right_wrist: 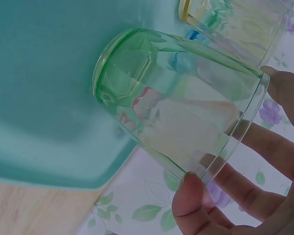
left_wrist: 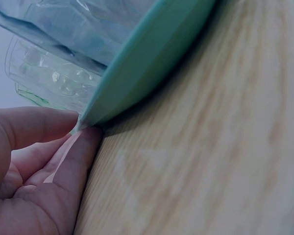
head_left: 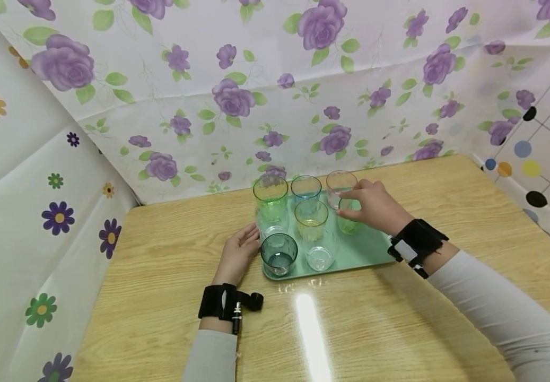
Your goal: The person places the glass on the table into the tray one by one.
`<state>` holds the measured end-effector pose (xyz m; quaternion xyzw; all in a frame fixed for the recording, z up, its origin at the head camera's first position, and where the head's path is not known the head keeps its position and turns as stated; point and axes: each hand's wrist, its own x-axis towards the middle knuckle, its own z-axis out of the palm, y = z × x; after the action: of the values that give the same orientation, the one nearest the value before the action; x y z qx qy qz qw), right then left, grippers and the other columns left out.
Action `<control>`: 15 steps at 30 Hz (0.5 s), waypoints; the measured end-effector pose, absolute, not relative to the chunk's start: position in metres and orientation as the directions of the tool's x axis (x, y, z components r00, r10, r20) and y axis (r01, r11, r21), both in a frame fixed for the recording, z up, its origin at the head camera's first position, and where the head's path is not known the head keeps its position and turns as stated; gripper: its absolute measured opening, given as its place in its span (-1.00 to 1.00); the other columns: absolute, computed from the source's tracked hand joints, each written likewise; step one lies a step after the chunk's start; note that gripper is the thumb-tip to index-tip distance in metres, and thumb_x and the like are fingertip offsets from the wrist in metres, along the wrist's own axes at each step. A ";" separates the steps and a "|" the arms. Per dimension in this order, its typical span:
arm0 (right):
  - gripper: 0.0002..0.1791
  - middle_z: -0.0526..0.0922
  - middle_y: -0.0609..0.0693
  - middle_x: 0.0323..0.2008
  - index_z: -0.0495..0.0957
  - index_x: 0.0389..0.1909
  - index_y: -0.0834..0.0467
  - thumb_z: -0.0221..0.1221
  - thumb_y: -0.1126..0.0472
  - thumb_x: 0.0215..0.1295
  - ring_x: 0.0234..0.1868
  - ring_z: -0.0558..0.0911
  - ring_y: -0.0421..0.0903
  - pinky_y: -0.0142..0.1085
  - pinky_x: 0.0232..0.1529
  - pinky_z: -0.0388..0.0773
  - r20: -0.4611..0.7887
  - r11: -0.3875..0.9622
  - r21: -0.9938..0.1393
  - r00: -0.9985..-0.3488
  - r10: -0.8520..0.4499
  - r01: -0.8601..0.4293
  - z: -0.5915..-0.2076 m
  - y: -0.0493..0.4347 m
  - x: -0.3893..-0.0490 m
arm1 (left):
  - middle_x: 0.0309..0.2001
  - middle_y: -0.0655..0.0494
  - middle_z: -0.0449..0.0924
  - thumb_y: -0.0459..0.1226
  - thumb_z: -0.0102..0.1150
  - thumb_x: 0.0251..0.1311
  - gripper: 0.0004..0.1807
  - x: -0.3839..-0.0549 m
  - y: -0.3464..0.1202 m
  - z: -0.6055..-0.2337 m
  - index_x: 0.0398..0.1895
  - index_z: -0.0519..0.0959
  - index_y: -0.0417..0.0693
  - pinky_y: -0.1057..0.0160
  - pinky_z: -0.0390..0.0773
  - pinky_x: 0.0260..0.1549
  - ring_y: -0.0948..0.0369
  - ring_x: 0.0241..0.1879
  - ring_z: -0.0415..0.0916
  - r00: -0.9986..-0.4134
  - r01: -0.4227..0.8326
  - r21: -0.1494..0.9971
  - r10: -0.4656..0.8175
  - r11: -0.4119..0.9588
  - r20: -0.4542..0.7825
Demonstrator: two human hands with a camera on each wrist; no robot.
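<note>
A pale green tray [head_left: 365,250] lies on the wooden table, with several tumblers standing on it. My left hand [head_left: 237,255] is at the tray's left side; in the left wrist view its thumb and a finger [left_wrist: 85,147] pinch the tray's edge. With its fingertips, my right hand [head_left: 375,204] grips the upper rim of a green-tinted glass [right_wrist: 181,103] on the tray's right part. Its thick green base faces the tray surface. Just behind that glass is a pink-rimmed glass [head_left: 334,200], partly hidden by the right hand.
Left of the held glass stand a yellow glass [head_left: 311,225], a blue-rimmed glass [head_left: 306,192] and a taller green glass [head_left: 270,199]. A dark grey glass [head_left: 279,260] and a clear glass [head_left: 320,257] sit near the tray's front edge. Flowered sheeting [head_left: 236,132] rises behind the table.
</note>
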<state>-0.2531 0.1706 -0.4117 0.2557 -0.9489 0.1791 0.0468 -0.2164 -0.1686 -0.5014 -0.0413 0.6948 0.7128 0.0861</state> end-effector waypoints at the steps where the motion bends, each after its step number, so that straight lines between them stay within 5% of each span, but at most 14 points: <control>1: -0.50 0.61 0.26 -0.18 0.66 0.13 0.30 0.39 0.07 0.28 -0.18 0.48 0.10 0.07 -0.10 0.29 0.180 0.806 -0.313 -0.865 -0.469 -0.502 -0.412 0.171 -0.253 | 0.43 -0.12 0.36 -0.46 0.11 0.39 -0.38 -0.216 -0.169 -0.501 0.51 0.28 -0.20 0.31 0.47 0.26 0.09 0.41 0.34 -0.982 -0.178 0.984 0.067 -0.020 -0.177; 15: -0.47 0.53 0.28 -0.08 0.64 0.19 0.24 0.36 0.00 0.32 -0.13 0.45 0.11 0.05 -0.04 0.31 0.128 0.839 -0.317 -0.896 -0.425 -0.443 -0.413 0.166 -0.253 | 0.42 -0.18 0.36 -0.47 0.09 0.40 -0.40 -0.218 -0.167 -0.502 0.49 0.28 -0.28 0.28 0.43 0.31 0.06 0.41 0.34 -0.983 -0.175 0.983 0.065 -0.048 -0.172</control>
<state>-0.2533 0.1661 -0.4125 0.2262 -0.9585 0.1714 0.0261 -0.2177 -0.1669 -0.5018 -0.0401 0.6849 0.7228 0.0830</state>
